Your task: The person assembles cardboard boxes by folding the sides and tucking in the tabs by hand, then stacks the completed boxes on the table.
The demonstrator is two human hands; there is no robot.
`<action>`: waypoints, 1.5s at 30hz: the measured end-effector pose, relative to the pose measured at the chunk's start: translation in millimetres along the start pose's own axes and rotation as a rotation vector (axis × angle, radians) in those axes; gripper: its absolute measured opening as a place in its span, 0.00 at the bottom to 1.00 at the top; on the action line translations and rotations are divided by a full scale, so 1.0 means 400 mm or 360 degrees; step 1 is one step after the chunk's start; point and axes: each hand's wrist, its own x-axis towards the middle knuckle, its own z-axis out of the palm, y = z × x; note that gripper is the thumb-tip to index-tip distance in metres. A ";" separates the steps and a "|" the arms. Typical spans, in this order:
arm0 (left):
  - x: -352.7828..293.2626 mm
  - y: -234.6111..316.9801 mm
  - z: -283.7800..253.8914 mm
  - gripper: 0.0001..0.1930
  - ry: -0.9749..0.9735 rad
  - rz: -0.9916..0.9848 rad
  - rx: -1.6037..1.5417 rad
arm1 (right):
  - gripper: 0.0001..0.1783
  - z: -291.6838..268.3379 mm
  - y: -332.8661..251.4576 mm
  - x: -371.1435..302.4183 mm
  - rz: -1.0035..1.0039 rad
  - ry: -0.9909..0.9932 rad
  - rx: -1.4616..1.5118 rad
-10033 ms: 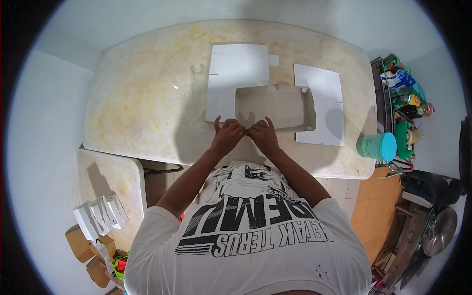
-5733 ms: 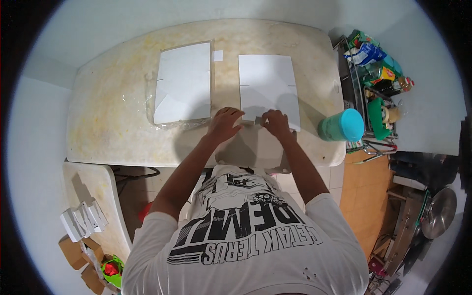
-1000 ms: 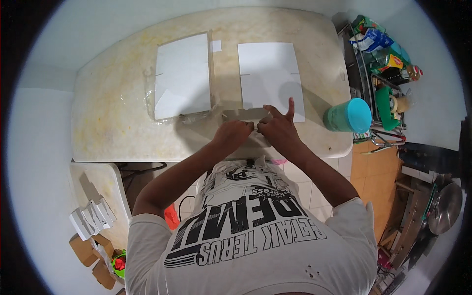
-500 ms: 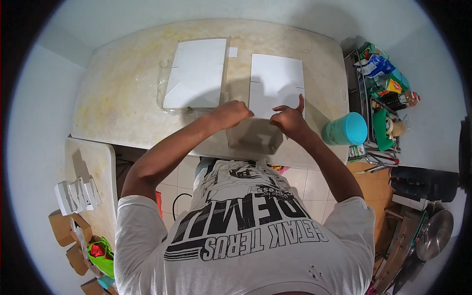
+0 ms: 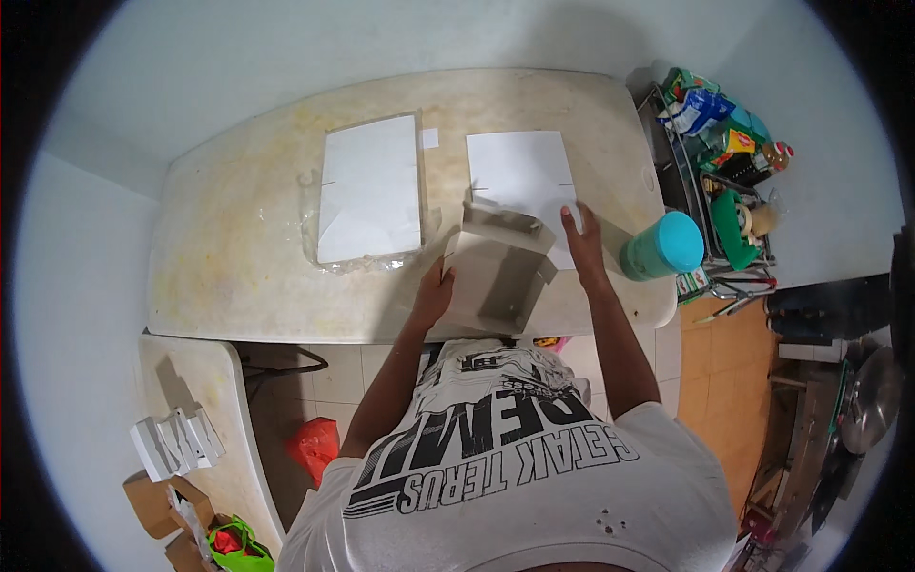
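Observation:
A partly folded cardboard box [image 5: 515, 281], grey inside with raised walls and loose flaps, stands at the near edge of the table in front of me. My left hand [image 5: 435, 294] grips its left side panel, thumb on the inner face. Beyond the box's right side, my right hand [image 5: 583, 238] is raised with its fingers apart and holds nothing. A flat white cardboard sheet [image 5: 519, 167] with slits lies just behind the box, partly covered by it. To its left is a stack of white sheets [image 5: 370, 191] on clear plastic wrap.
A turquoise canister [image 5: 662, 250] stands at the table's right edge, close to my right hand. A small white piece [image 5: 430, 138] lies between the sheets. A metal rack [image 5: 681, 172] with packets and bottles is at right. Folded white pieces [image 5: 176, 443] sit on a lower table at left.
The box has been turned and its inside now shows more. My left hand has shifted from the far edge to its left side; my right hand has let go and moved right.

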 end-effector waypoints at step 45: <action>-0.095 -0.213 -0.029 0.10 0.0296 -0.0050 -0.0045 | 0.17 0.391 0.050 -0.340 0.0373 -0.0478 0.0052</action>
